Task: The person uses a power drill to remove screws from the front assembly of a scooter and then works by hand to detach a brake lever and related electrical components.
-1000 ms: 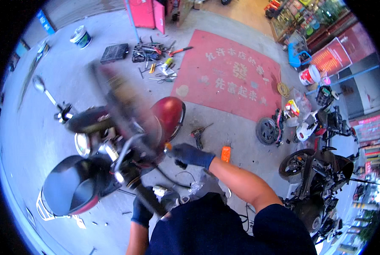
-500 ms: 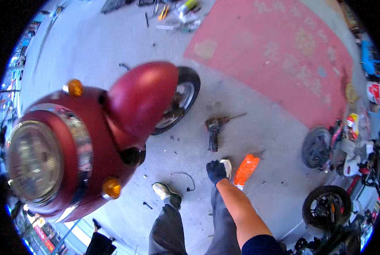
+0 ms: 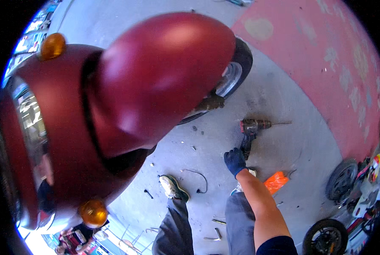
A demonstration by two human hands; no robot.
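My right hand (image 3: pixel 235 161), in a dark glove, hovers over the floor with its fingers curled closed. Whatever it may hold is hidden. Just beyond it lies a black and red power drill (image 3: pixel 250 127) with a long bit pointing right. The drill's handle comes close to my fingers; I cannot tell whether they touch. My left hand is out of view. A dark red scooter front fender (image 3: pixel 168 72) fills the upper left, above its front wheel (image 3: pixel 245 63). Amber turn signals (image 3: pixel 93 213) stick out from the scooter's body.
An orange bag-like item (image 3: pixel 276 182) lies right of my foot. A thin black cable (image 3: pixel 204 178), a bolt (image 3: pixel 148 194) and small tools (image 3: pixel 217 234) are scattered on the floor. Loose wheels (image 3: pixel 326 239) and parts crowd the right edge. Another person (image 3: pixel 76 238) shows at lower left.
The view has shifted closer to the scooter, whose fender looks larger now. My right hand, fingers still closed, has come nearer the drill's handle. The headlight has mostly left the view.
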